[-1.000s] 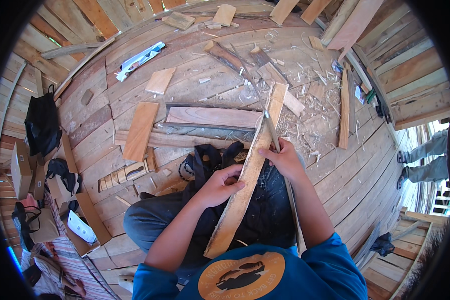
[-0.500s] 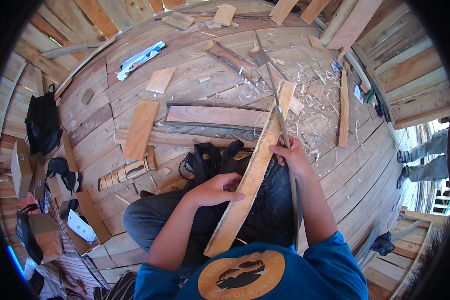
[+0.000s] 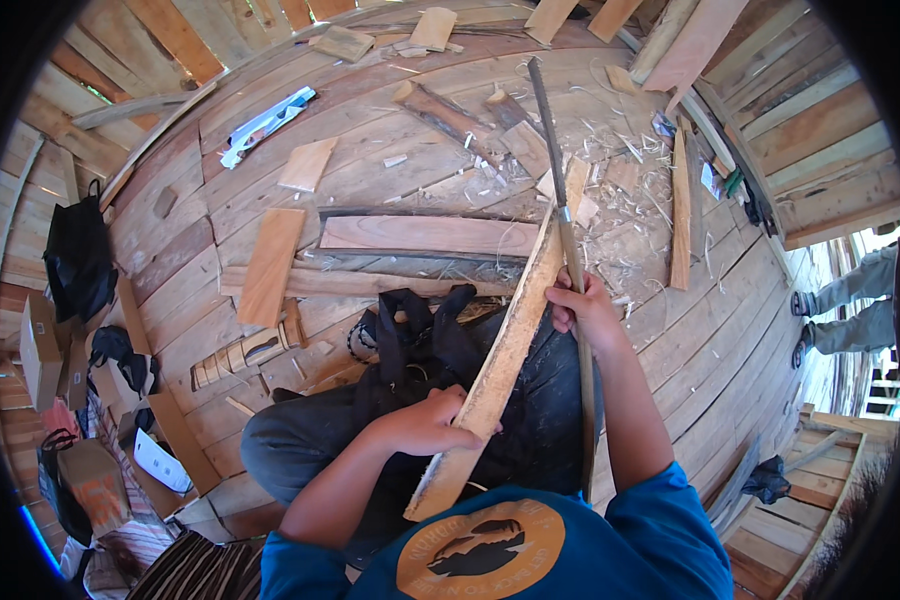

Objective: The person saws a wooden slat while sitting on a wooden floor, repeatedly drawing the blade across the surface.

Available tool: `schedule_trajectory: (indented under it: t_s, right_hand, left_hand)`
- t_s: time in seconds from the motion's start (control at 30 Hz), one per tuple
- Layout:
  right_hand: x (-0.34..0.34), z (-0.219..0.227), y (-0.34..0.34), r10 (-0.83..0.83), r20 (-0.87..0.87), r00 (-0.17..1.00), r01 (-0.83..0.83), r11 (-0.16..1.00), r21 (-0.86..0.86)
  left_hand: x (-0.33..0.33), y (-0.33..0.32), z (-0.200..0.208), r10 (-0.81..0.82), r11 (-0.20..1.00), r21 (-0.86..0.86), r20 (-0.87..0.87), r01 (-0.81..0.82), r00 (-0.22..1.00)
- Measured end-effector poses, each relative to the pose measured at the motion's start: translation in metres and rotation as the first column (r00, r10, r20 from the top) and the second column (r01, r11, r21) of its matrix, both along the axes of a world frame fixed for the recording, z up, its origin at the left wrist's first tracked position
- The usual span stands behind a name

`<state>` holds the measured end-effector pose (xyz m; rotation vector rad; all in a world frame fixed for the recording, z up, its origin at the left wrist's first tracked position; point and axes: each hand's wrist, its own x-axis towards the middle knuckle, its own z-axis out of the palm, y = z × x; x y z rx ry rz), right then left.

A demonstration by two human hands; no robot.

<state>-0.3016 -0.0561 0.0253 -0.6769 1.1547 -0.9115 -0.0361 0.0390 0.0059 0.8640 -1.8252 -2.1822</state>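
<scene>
Your left hand (image 3: 432, 424) has slid down the wood toward your body, and the blade in your right hand (image 3: 582, 308) has swung clockwise, nearer to twelve o'clock.

Your left thumb lies across the top of a narrow, pale yellow wooden board with a rough edge (image 3: 506, 362), with fingertips at its far side, so the hand is closed on it around the board's thickness. Your right fingers are curled in a close grip around a long, slim, dark-bladed knife with a brownish handle (image 3: 577, 372); I cannot tell whether the thumb also presses on the board. The board slants across your lap, from seven o'clock near your shirt up to one o'clock. The knife's handle stands along the board's right side, and its blade crosses close to the upper end.

Beneath are your dark trousers (image 3: 288, 436) and black fabric straps (image 3: 410, 328). Outward from your right hand, pale curled wood shavings (image 3: 622, 216) litter the floor at one o'clock. A flat pinkish-brown plank (image 3: 430, 236) lies at ten, a bark-covered branch piece (image 3: 440, 112) at eleven. Farther off, a black bag (image 3: 78, 258) sits at nine, and another person's grey-trousered legs (image 3: 852, 330) are at three.
</scene>
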Motion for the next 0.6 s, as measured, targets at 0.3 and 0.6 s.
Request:
schedule_trajectory:
  t_s: [0.3,0.6]
  right_hand:
    - [-0.018,0.037,0.034,0.037,-0.651,0.758,-0.17,0.975,-0.144]
    - [-0.036,0.06,0.07,0.308,-0.902,0.303,-0.622,0.781,0.057]
  left_hand:
    - [-0.008,-0.003,0.033,0.293,0.951,0.056,0.154,-0.305,0.944]
    - [-0.03,0.007,0.02,0.348,0.926,0.032,0.317,-0.376,0.882]
